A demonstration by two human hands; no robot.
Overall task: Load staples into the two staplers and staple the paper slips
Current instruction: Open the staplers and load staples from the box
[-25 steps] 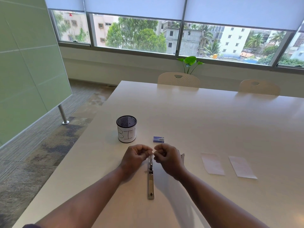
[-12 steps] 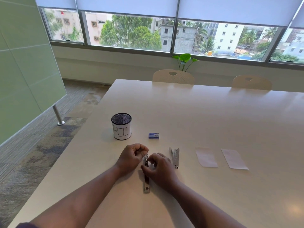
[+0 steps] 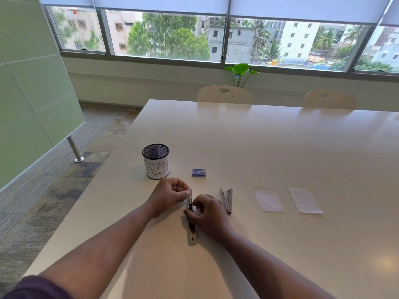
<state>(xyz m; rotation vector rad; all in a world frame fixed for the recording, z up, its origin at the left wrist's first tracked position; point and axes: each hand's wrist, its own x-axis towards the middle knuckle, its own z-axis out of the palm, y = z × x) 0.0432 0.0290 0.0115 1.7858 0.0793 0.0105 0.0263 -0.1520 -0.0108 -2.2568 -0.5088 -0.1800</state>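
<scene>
A metal stapler (image 3: 192, 233) lies opened flat on the table, its long axis pointing away from me. My left hand (image 3: 170, 194) pinches the raised top end of it, and my right hand (image 3: 208, 214) grips its middle from the right. A second stapler (image 3: 226, 200) lies partly open just to the right, untouched. Behind the hands sits a small blue staple box (image 3: 199, 172). Two white paper slips (image 3: 268, 199) (image 3: 305, 200) lie side by side further right.
A black mesh cup (image 3: 155, 161) labelled BIN stands at the left, behind my left hand. The table's left edge (image 3: 86, 190) runs close to it. Two chairs (image 3: 224, 94) stand at the far side, under the windows.
My right hand has come down from the stapler's raised top onto its middle, which uncovers the second stapler. The left hand stays on the top end. The camera view shifted slightly.
</scene>
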